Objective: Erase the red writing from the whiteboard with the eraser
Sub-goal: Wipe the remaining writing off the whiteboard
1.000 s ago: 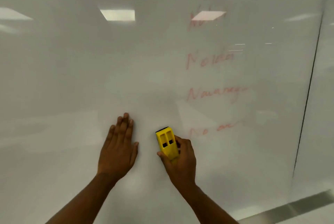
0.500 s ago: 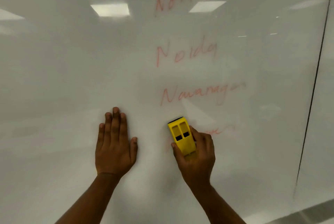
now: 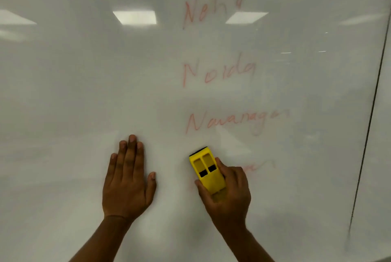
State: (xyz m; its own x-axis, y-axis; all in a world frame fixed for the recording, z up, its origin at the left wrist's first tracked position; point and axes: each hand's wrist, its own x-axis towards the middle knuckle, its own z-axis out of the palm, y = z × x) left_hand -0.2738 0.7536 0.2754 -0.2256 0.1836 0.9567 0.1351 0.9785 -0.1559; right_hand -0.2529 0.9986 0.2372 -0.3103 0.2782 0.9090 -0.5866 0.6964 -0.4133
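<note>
Gripping the yellow eraser in your right hand, you hold it against the whiteboard at lower centre of the frame, thumb on its left edge and the other fingers curled round its right side and rear. Its long axis runs up the frame, tilted slightly to the left, with the dark felt edge leading at the top.

Your left hand lies flat on the board just left of centre, fingers straight and close together, thumb spread to the right, holding nothing. It sits well apart from the writing, so the right hand is the nearer one to every line.

The red writing climbs in a column directly above and to the right of the eraser. A faint remnant sits just to the right of your right hand, partly hidden behind it. The line "Navanagar" lies just above the eraser's leading edge, then "Noida" at mid-frame and "Neha" near the top.

Judging from this, most of the job remains. The remnant calls for a sideways stroke to the right, with the long side sweeping; the lines above call for a push upward first.
</note>
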